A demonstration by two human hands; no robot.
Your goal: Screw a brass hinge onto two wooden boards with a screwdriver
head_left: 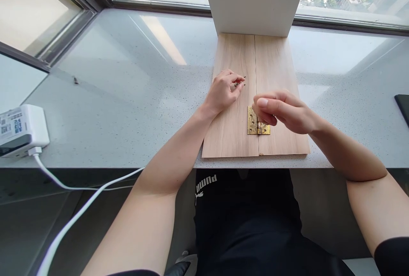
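Note:
My left hand (224, 90) rests on the left one of two light wooden boards (230, 135). Its thumb and fingers close around a few small dark screws (239, 84), whose tips poke out past the fingertips. Over the seam between the boards lies a brass hinge (252, 126), with screw holes in its leaf. Just above the hinge hovers my right hand (284, 110), its thumb pressed to curled fingers and covering the hinge's upper right part. Whatever those fingers may hold is hidden. The right board (283, 142) lies beneath this hand.
A white panel (252, 3) stands at the boards' far end, before the windows. On the speckled counter (128, 97), a white power adapter (24, 131) with a white cable (79, 214) sits far left. A dark flat object (403, 107) lies at the right edge.

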